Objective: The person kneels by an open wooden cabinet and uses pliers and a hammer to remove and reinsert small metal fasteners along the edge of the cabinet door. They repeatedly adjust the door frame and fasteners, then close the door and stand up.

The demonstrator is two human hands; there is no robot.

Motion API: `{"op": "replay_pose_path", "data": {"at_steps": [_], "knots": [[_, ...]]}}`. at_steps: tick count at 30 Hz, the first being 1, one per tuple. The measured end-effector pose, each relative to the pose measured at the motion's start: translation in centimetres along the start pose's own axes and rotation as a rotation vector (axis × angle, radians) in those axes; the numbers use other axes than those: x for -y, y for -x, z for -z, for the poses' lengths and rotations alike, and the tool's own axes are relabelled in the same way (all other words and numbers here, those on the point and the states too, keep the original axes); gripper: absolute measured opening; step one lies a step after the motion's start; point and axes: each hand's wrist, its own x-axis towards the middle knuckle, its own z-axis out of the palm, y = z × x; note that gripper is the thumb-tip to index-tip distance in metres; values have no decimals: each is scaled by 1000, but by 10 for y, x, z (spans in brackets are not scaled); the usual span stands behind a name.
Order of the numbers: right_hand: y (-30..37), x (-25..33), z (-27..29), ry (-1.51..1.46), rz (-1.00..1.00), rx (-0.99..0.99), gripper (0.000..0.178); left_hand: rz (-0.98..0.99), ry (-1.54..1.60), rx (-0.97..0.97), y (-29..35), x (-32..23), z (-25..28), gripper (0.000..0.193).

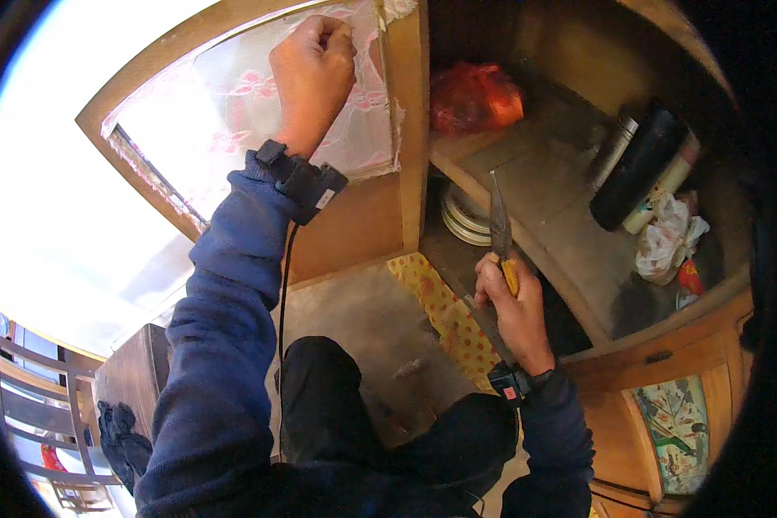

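My left hand [315, 78] is raised against the open wooden cabinet door, its fingers curled together near the upper edge of the door's panel. Whatever those fingers may pinch is too small to make out. Behind it, a pale sheet with pink flowers [242, 112] covers the panel, and its borders look ragged. Lower down on the right, my right hand [514, 306] grips a pair of long-nose pliers [500, 226] by the yellow handles. The jaws point up and away from me, in front of the cabinet shelf [535, 194].
On the shelf lie a red plastic bag [475, 97], a black cylinder [639, 168] and a crumpled white bag [665, 242]. Plates [464, 216] stand below it. Yellow patterned sheeting [449, 315] lines the cabinet's bottom edge. A slatted chair [34, 388] stands at far left.
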Motion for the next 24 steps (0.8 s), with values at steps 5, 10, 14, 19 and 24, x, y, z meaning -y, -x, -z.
{"op": "replay_pose_path", "data": {"at_steps": [5,10,14,19,24], "knots": [[-15,8,-9,122,-30,-24,38,236,350,133,24,-16,17,20],[-34,43,3,547,193,-233,45,279,401,354,87,-13,-23,16],[-48,57,21,917,202,-442,47,234,426,464,142,-25,-78,11],[-49,48,44,1190,62,-523,51,143,377,411,167,-25,-115,11],[-50,34,57,1304,19,-594,52,81,235,440,172,-19,-125,13]]}}
